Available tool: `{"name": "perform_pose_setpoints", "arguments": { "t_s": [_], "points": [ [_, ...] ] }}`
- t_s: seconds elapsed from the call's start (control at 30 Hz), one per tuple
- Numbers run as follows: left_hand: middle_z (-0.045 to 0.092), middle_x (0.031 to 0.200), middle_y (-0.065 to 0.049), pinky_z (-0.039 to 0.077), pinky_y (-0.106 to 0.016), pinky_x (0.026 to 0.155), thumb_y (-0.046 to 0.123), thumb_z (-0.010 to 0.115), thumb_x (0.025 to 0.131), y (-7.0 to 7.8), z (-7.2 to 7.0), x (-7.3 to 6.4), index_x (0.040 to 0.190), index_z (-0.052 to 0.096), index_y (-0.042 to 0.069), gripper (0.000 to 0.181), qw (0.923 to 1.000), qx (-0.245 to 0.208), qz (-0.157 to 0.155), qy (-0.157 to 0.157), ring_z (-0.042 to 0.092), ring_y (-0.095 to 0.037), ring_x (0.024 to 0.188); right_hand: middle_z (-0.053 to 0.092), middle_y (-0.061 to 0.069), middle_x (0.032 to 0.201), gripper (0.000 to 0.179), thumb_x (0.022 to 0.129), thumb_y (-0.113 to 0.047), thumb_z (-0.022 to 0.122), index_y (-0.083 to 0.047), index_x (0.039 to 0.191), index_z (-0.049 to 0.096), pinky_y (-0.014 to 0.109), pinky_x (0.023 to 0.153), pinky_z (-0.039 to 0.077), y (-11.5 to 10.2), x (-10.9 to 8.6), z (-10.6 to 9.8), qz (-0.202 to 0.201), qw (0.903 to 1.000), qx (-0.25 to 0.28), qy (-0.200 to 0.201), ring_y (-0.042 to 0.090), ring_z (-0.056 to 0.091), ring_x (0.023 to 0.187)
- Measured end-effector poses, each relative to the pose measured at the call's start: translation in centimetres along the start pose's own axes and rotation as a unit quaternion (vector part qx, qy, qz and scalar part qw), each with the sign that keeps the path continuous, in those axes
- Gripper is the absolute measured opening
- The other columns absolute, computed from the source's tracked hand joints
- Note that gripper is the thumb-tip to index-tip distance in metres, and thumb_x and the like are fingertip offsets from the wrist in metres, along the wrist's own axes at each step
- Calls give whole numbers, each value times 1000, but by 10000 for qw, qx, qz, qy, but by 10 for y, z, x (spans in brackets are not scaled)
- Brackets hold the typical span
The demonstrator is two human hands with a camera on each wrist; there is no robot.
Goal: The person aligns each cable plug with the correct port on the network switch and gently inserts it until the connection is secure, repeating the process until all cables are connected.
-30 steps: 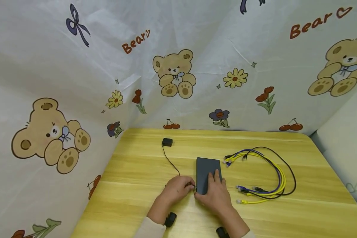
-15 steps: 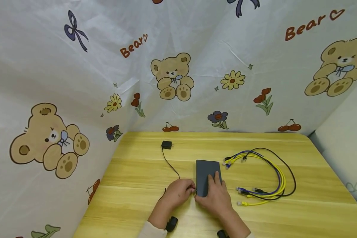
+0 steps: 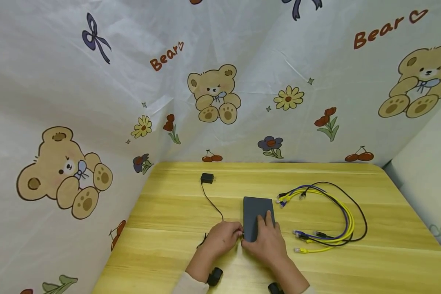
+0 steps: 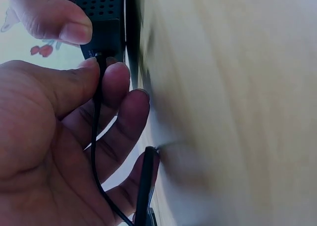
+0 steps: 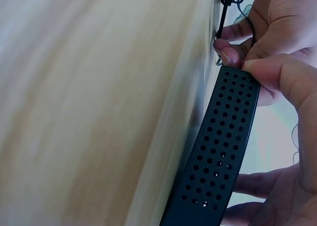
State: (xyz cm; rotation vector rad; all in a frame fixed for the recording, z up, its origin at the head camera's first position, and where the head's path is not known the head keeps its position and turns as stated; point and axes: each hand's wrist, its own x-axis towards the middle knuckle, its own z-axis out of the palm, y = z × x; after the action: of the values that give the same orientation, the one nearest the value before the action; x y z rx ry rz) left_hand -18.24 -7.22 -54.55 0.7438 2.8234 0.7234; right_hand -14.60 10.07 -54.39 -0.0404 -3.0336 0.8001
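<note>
A dark grey network switch (image 3: 252, 208), a flat box with rows of vent holes along its near side, lies on the wooden table. My left hand (image 3: 224, 239) pinches the black power plug (image 4: 101, 61) of a thin cord between thumb and index finger. The plug meets the switch's left end, with its tip hidden there. My right hand (image 3: 267, 243) holds the switch, fingers across its top and thumb at the near left corner. From under my left hand the cord (image 3: 214, 205) runs back to a black power adapter (image 3: 207, 178).
A looped bundle of yellow, blue and black network cables (image 3: 349, 222) lies to the right of the switch. Behind the table (image 3: 169, 196) hangs a white sheet (image 3: 253, 53) printed with bears. Part of the black cord (image 3: 203, 240) sticks out left of my left wrist.
The head view has shifted slightly. Both hands stay at the switch, and the left fingers have moved very little at the plug.
</note>
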Motion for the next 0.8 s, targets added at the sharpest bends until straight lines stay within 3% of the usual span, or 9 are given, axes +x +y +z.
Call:
{"name": "perform_pose_setpoints", "arguments": {
  "t_s": [0.23,0.5,0.63,0.8],
  "points": [
    [69,85,15,49,-26,66,26,63,98,3,3,2,98,74,23,12,9999,98,-27,-92,60,-1,73,26,35,155,99,71,-53,80,5,145,46,67,86,47,1,0,1,-70,9999,-108,103,65,40,125],
    [69,88,16,50,-28,71,31,65,97,0,-7,-3,101,72,24,10,9994,-309,-144,-87,61,0,77,24,36,156,101,72,-57,79,5,146,45,66,90,46,0,2,-1,-26,9999,-48,100,63,41,127],
    [65,84,19,48,-38,80,35,69,94,-5,-10,-6,95,69,27,8,9994,-217,-268,-7,57,2,74,24,36,156,102,72,-56,79,5,146,44,65,91,45,1,2,-1,-5,10000,-61,48,62,41,127],
    [61,79,20,46,-42,79,31,73,91,-9,-10,-5,86,69,29,7,9995,-32,-295,70,52,1,70,22,36,156,102,72,-54,80,5,147,43,65,92,45,0,0,-2,35,10000,-15,-50,62,40,128]
  ]
}}
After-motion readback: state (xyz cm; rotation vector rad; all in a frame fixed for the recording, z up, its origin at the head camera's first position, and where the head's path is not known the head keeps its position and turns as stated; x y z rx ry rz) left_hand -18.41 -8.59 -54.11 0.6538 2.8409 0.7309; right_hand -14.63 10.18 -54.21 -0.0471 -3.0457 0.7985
